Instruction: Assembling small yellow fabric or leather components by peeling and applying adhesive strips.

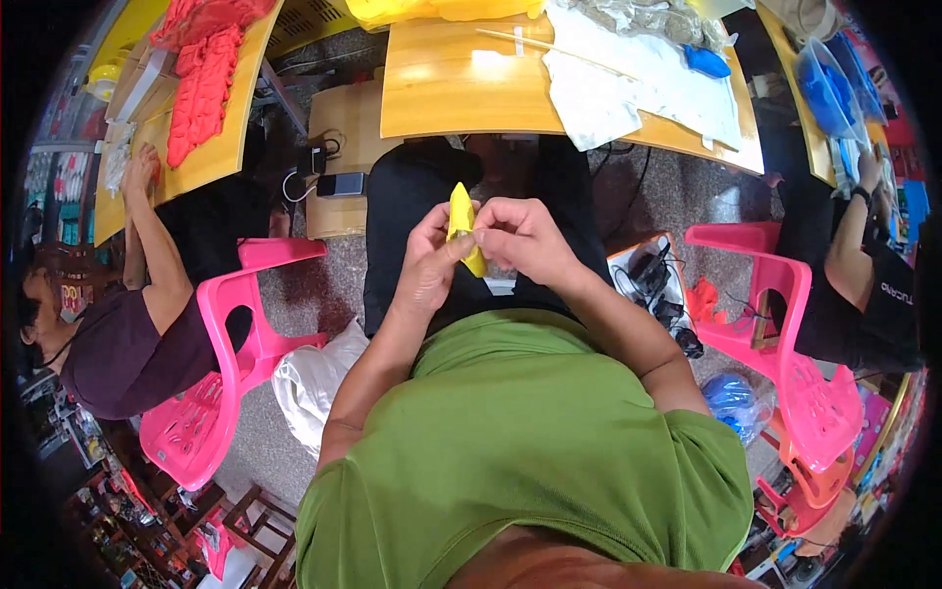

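Above my lap, in front of the table's near edge, my left hand [432,257] grips a small yellow piece [461,208], long and pointed at both ends. It looks soft, but its exact kind does not show. The thumb lies across its middle, and the piece stands nearly upright, tilted a little. From the other side, my right hand [520,236] has its fingertips pinched together at the edge of the piece. Whether something tiny sits between those fingertips I cannot make out.
Ahead stands a wooden table [461,93] bearing white cloth [599,98], a thin stick [549,47], a blue piece [706,62] and a yellow heap [442,8]. Co-workers sit on pink chairs [231,334] at both sides. A box of cables [648,280] and a white bag [319,383] flank me.
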Available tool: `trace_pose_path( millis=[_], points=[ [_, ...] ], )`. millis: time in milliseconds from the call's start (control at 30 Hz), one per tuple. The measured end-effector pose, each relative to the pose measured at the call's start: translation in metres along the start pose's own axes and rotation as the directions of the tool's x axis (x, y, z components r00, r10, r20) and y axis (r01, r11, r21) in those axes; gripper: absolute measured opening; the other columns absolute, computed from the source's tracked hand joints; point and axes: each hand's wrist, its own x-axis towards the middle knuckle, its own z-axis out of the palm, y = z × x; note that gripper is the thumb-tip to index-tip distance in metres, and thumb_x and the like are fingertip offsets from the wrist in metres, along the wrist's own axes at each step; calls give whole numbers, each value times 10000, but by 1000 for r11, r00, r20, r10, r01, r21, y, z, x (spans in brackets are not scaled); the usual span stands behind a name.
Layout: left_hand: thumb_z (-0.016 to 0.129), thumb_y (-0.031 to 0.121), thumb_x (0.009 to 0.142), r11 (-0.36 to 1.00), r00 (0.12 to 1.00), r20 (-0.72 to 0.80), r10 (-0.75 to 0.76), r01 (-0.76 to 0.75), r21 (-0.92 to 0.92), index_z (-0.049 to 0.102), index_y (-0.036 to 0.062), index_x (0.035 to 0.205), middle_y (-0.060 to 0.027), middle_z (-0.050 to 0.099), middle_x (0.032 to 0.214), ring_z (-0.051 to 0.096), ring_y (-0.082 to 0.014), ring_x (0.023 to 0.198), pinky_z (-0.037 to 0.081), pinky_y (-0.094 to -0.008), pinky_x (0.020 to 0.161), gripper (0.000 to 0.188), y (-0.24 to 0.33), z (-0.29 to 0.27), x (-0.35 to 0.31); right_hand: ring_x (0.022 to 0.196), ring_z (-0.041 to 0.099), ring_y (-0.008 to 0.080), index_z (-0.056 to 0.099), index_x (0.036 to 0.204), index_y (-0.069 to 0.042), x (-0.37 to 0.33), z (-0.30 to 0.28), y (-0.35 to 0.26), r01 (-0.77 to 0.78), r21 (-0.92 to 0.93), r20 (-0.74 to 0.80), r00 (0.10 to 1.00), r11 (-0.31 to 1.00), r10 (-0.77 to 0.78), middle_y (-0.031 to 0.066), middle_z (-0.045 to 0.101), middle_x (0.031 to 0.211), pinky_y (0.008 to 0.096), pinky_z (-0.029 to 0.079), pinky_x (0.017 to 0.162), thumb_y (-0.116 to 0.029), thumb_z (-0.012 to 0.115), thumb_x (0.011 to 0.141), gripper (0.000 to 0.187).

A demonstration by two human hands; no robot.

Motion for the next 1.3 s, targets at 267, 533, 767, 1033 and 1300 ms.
trace_pose_path(
  millis=[267,533,767,1033,1300],
  points=[
    [593,38,800,809,950,-154,273,-140,571,525,-8,1032,-39,588,909,554,-92,828,455,-237,749,246,-3,11,0,594,497,65,542,738,-2,7,-10,-1,138,-323,84,990,936,-116,15,514,621,217,392,502,-61,575,813,101],
    [461,30,867,994,936,-338,94,-108,-23,481,23,1084,-58,552,972,555,-143,873,467,-284,778,218,-13,9,12,895,542,178,542,1078,-39,0,7,4,317,-678,-8,899,663,-439,78,519,1011,268,459,706,-118,731,697,433],
    [477,59,887,977,943,-333,6,-77,-200,477,35,1138,-49,546,1034,536,-159,964,436,-317,862,252,-23,14,14,930,542,309,505,1119,-43,12,6,31,213,-911,19,876,352,-481,144,537,1005,400,496,729,-146,678,727,441],
    [663,154,820,956,1000,-25,-8,1,-293,378,55,1298,-77,493,1245,487,-166,1124,397,-367,941,565,-14,1,-7,646,547,185,567,984,5,-8,7,-19,439,-783,11,718,441,-696,103,559,877,276,452,573,-22,465,880,148],
    [672,-29,718,880,988,60,-143,155,-449,403,14,1294,-102,490,1255,453,-164,1172,431,-293,896,637,-39,-4,-4,656,545,122,551,985,-16,-10,19,-2,414,-636,-167,750,651,-640,59,566,798,240,444,574,-87,473,929,119]
  ],
)
